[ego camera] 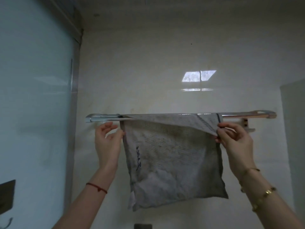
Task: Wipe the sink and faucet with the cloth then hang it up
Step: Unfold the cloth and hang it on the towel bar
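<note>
The cloth [173,156] is a grey hand towel with dark trim and some dark writing on it. It is draped over the metal towel rail [181,116] on the wall, and most of it hangs down below the rail. The sink and faucet are not in view, so the wiping part cannot be checked from here. This looks like the hanging-up part, almost done.

The right hand [234,139] is just under the rail, near the rail's right end. Its thumb and fingers pinch the right edge of the towel, where a folded flap comes down from the rail. The left hand [108,141] is just under the rail too, near the rail's left end. Its fingers are loose and spread a little, and the fingertips touch the towel's left edge without gripping it.

The towel looks soft and floppy. It bends and sags wherever nobody holds it, and the bottom is bunched and crooked. It looks light, though it may be damp and a bit heavier. It will not break. It could slide off the smooth rail if one side hangs much lower than the other.

The best place to hold it is at the side edges, close under the rail, one hand on each side. Then a gentle pull can make it flat and even
</note>
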`<state>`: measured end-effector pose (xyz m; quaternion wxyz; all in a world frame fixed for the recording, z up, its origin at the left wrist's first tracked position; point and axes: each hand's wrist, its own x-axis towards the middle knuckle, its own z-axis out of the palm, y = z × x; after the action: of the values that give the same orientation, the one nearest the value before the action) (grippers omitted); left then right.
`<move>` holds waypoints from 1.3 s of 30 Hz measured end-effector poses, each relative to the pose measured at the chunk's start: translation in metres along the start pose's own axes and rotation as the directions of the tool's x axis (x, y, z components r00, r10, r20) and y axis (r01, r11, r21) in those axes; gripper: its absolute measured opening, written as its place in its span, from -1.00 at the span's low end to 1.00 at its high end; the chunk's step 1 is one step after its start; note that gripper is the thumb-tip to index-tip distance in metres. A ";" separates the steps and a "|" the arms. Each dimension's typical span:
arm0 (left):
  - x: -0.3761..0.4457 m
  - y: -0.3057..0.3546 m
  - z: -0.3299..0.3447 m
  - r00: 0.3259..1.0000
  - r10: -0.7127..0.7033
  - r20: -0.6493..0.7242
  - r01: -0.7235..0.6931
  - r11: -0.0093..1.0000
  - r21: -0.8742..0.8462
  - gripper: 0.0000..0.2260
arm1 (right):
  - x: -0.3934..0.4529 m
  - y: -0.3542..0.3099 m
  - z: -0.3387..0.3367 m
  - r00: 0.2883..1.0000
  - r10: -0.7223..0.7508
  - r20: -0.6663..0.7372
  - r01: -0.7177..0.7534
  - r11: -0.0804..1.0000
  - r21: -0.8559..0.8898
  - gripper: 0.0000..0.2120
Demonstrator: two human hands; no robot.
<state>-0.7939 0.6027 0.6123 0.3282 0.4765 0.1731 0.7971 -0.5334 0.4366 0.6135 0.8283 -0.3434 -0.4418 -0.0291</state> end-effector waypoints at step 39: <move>-0.037 -0.067 -0.053 0.967 -0.048 0.248 -0.002 0.980 0.197 -0.93 | -0.048 0.057 -0.028 0.984 0.174 -0.026 -0.176 0.975 -0.135 -0.86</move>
<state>-0.8038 0.6276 0.5231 0.3084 0.6017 0.2132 0.7053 -0.5225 0.4510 0.5365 0.8051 -0.4369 -0.4011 0.0116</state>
